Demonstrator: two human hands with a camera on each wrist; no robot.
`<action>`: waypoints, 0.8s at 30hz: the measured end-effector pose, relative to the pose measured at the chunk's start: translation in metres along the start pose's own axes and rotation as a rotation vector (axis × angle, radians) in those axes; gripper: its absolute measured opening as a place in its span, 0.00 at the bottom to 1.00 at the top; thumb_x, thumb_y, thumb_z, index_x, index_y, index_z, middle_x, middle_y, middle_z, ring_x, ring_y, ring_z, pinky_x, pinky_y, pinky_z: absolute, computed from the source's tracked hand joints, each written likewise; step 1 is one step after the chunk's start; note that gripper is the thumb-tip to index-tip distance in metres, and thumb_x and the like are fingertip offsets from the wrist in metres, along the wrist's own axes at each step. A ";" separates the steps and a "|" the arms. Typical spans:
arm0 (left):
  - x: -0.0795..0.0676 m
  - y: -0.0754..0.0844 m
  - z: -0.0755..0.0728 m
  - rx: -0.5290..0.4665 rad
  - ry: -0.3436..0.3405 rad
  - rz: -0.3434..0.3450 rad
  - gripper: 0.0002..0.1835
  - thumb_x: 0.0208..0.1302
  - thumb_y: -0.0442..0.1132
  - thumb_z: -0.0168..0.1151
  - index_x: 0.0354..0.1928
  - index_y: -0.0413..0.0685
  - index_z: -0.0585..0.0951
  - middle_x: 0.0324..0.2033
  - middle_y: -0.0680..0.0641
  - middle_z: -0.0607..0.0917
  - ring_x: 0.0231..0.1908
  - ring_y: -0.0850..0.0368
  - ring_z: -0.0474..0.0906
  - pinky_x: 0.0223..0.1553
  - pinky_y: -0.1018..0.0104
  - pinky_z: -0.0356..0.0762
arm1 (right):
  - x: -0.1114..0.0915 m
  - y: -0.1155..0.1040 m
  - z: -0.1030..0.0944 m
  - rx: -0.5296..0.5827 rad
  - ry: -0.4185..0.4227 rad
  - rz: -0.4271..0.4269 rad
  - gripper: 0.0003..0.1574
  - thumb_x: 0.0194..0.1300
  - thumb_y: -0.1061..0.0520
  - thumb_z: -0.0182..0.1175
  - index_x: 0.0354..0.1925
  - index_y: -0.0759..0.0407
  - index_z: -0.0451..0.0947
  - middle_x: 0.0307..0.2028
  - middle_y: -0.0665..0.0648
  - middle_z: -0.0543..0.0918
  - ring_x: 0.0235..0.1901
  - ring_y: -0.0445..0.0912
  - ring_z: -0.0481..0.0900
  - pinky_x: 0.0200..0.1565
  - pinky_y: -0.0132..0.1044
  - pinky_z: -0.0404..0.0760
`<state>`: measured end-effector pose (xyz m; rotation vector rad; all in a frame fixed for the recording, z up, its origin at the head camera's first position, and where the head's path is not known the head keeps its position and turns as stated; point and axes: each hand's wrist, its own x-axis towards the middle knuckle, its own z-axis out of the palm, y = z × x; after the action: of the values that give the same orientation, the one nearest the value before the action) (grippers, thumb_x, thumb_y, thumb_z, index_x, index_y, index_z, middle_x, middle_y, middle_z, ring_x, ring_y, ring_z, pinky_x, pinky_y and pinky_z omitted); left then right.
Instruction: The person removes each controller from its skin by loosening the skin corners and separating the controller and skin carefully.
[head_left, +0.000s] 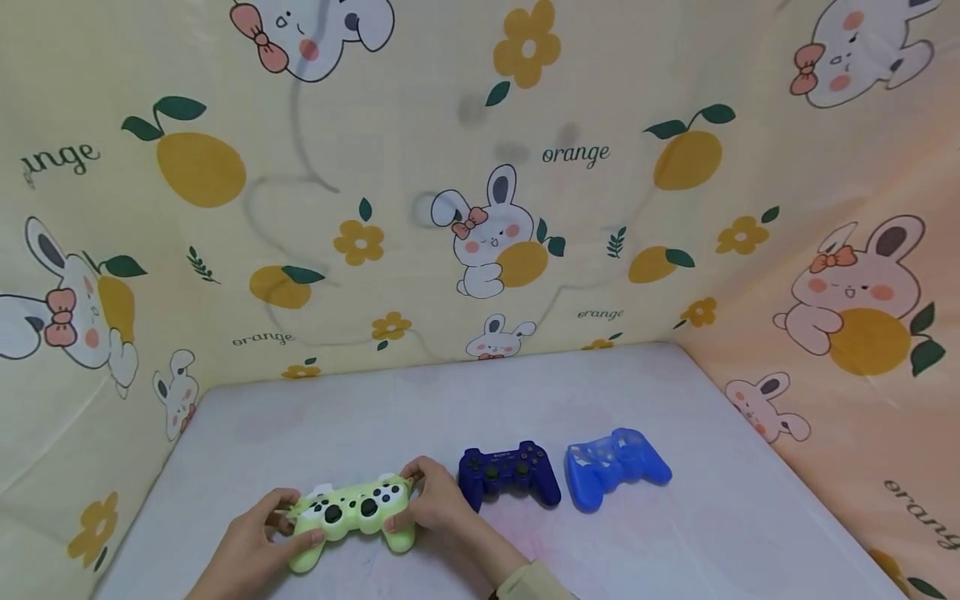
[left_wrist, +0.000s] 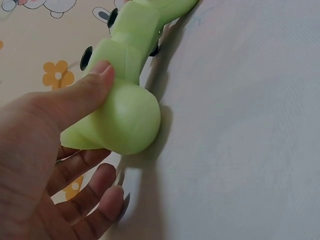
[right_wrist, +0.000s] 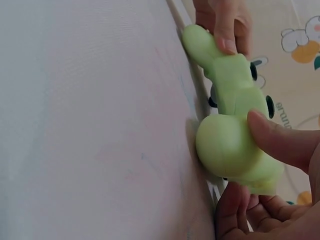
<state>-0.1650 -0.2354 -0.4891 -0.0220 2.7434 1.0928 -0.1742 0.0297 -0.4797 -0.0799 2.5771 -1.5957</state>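
A light green game controller (head_left: 349, 525), with two black thumbsticks, is at the near left of the bench (head_left: 720, 542). My left grip (head_left: 255, 537) holds its left end, thumb in front; my right grip (head_left: 438, 500) holds its right end. Just to the right lies a dark blue controller (head_left: 510, 475), then a bright blue controller-shaped piece (head_left: 617, 468). Behind hangs rabbit-and-orange printed cloth (head_left: 420, 125).

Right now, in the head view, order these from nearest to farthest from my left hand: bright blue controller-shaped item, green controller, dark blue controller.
1. Green controller: in the left hand's grip.
2. Dark blue controller: right of the green one.
3. Bright blue controller-shaped item: farthest right.
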 end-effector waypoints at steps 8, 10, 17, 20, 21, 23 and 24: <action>-0.002 0.003 -0.001 -0.009 0.035 0.010 0.44 0.42 0.66 0.76 0.55 0.43 0.75 0.33 0.51 0.79 0.36 0.55 0.74 0.34 0.60 0.70 | -0.006 -0.002 0.005 0.044 0.016 -0.026 0.39 0.35 0.67 0.81 0.48 0.58 0.78 0.35 0.50 0.76 0.32 0.46 0.72 0.34 0.40 0.74; -0.003 0.003 0.000 -0.014 0.042 0.011 0.45 0.41 0.66 0.76 0.55 0.43 0.75 0.33 0.51 0.79 0.35 0.55 0.74 0.33 0.61 0.70 | -0.005 -0.002 0.005 0.041 0.025 -0.026 0.38 0.34 0.67 0.82 0.47 0.58 0.78 0.35 0.50 0.76 0.31 0.45 0.72 0.33 0.39 0.74; -0.003 0.001 0.003 -0.025 0.050 0.009 0.45 0.41 0.66 0.76 0.55 0.42 0.75 0.33 0.51 0.79 0.35 0.55 0.74 0.33 0.61 0.71 | 0.002 -0.003 0.001 0.020 -0.010 -0.005 0.36 0.31 0.66 0.83 0.42 0.58 0.77 0.34 0.50 0.76 0.32 0.46 0.71 0.35 0.40 0.73; -0.004 0.001 0.003 -0.028 0.055 0.018 0.44 0.42 0.65 0.77 0.55 0.42 0.76 0.33 0.51 0.80 0.35 0.55 0.74 0.33 0.61 0.71 | 0.005 -0.005 -0.002 -0.007 -0.038 0.012 0.35 0.30 0.65 0.83 0.39 0.57 0.77 0.34 0.51 0.76 0.33 0.46 0.71 0.40 0.43 0.73; -0.004 0.001 0.002 -0.028 0.056 0.019 0.44 0.42 0.65 0.77 0.55 0.43 0.76 0.33 0.51 0.80 0.35 0.55 0.74 0.33 0.61 0.71 | 0.006 -0.005 -0.002 -0.017 -0.047 0.010 0.35 0.29 0.65 0.83 0.39 0.57 0.77 0.33 0.51 0.76 0.33 0.46 0.71 0.40 0.43 0.73; -0.005 0.003 0.002 -0.030 0.060 0.018 0.43 0.41 0.64 0.77 0.54 0.43 0.76 0.33 0.51 0.79 0.34 0.55 0.74 0.32 0.62 0.70 | 0.008 -0.005 -0.004 -0.028 -0.065 0.009 0.35 0.29 0.65 0.83 0.38 0.57 0.76 0.33 0.51 0.75 0.33 0.46 0.71 0.41 0.42 0.73; -0.005 0.003 0.002 -0.031 0.061 0.016 0.43 0.41 0.65 0.77 0.54 0.43 0.76 0.33 0.51 0.79 0.34 0.55 0.74 0.32 0.62 0.70 | 0.010 -0.006 -0.004 -0.027 -0.071 0.002 0.35 0.28 0.66 0.83 0.37 0.57 0.76 0.33 0.51 0.75 0.33 0.46 0.71 0.40 0.42 0.72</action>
<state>-0.1601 -0.2320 -0.4877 -0.0388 2.7851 1.1574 -0.1843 0.0300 -0.4735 -0.1342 2.5444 -1.5284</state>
